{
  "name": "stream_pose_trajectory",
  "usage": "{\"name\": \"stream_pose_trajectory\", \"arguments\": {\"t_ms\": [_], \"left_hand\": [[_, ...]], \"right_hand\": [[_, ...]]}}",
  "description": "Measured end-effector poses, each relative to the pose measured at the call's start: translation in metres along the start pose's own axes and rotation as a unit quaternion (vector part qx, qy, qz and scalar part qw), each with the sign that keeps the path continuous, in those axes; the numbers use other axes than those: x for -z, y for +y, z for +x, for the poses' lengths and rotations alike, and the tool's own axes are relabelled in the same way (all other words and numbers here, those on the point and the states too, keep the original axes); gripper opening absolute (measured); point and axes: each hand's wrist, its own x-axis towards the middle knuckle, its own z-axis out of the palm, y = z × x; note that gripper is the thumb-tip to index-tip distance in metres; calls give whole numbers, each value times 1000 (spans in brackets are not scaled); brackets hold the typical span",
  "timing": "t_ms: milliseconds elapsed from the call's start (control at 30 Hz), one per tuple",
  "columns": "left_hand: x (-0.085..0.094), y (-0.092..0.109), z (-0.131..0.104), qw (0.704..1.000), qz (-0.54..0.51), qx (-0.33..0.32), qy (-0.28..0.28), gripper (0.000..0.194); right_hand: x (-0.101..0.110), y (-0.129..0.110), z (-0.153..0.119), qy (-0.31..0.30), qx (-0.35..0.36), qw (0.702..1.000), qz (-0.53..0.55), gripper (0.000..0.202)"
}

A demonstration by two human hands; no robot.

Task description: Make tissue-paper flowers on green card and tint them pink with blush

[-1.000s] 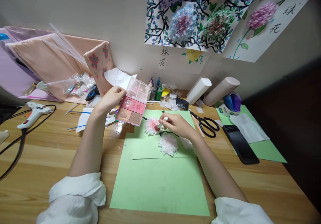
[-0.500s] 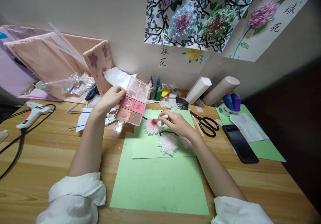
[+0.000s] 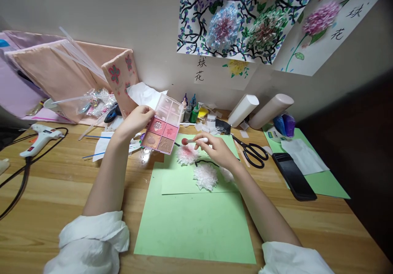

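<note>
My left hand (image 3: 139, 118) grips an opened blush palette (image 3: 160, 133) by its left side, its pink and tan pans facing up and the clear lid tilted back. In my right hand (image 3: 211, 147) is a small makeup brush (image 3: 201, 140) with a white handle, its reddish tip pointing left. The tip is just above a white paper flower (image 3: 187, 154) whose middle is tinted pink. Closer to me lies a second white flower (image 3: 205, 176), and another pale one (image 3: 226, 174) is partly hidden by my right wrist. All rest on green paper (image 3: 196, 221).
Black scissors (image 3: 253, 153) and a phone (image 3: 294, 176) lie to the right. A glue gun (image 3: 39, 139) with its cord is at far left. Small paint bottles (image 3: 194, 113) and two leaning bottles (image 3: 244, 110) stand along the wall. Flower pictures (image 3: 239, 20) hang above.
The brush has lifted off the pink-tinted flower's middle and swung up and left, its tip now nearer the palette. My left hand and the palette have hardly moved.
</note>
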Motion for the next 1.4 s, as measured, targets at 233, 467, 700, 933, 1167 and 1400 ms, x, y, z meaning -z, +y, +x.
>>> {"name": "stream_pose_trajectory", "arguments": {"t_ms": [233, 467, 700, 933, 1167, 1400], "left_hand": [[-4, -3, 2, 997, 68, -27, 6, 17], [-16, -3, 1, 996, 72, -52, -16, 18], [-26, -5, 2, 995, 48, -59, -64, 19], [-30, -5, 5, 996, 58, -47, -56, 16], [-31, -9, 8, 992, 103, -57, -35, 20], [-31, -10, 10, 989, 140, -49, -29, 18]], "right_hand": [[4, -3, -2, -24, 12, 999, -30, 20], [3, -15, -10, 48, 141, 989, 12, 19], [-6, -16, -9, -4, 192, 979, -70, 19], [-7, -13, -7, 3, 197, 974, -111, 19], [-8, -7, -7, -8, 206, 966, -153, 17], [-9, -4, -6, -15, 204, 961, -184, 16]]}}
